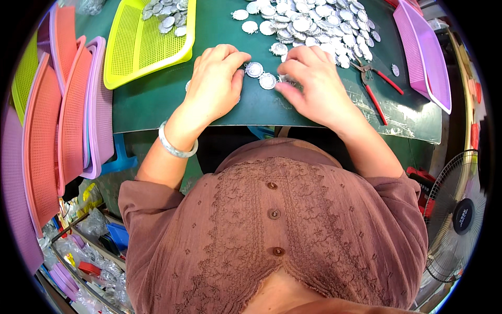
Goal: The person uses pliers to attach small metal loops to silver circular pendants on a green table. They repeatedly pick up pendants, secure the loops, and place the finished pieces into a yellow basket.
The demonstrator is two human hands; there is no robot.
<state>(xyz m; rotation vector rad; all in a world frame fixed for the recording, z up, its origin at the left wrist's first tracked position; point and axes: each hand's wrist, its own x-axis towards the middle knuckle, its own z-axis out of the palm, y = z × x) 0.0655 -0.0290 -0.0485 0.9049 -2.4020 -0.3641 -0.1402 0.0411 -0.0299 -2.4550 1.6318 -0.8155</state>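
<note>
Two silvery round metal charms point(261, 75) lie side by side on the green tabletop between my hands, seemingly joined at their edges. My left hand point(214, 83) curls over the table, its thumb and forefinger closed at the edge of the left charm. Bits of other silvery pieces peek out around that palm. My right hand point(316, 86) pinches near the right charm, with another silvery piece partly hidden under its fingers. Just beyond the right hand spreads a large heap of similar charms point(314, 23). Red-handled pliers point(372, 86) rest to the right of it.
A yellow-green mesh basket point(138, 47) holding more charms stands at the left. At the far right is a purple basket point(424, 52). Stacked orange and purple baskets point(44, 141) rise beside the table's left side. A fan point(455, 220) stands at the lower right.
</note>
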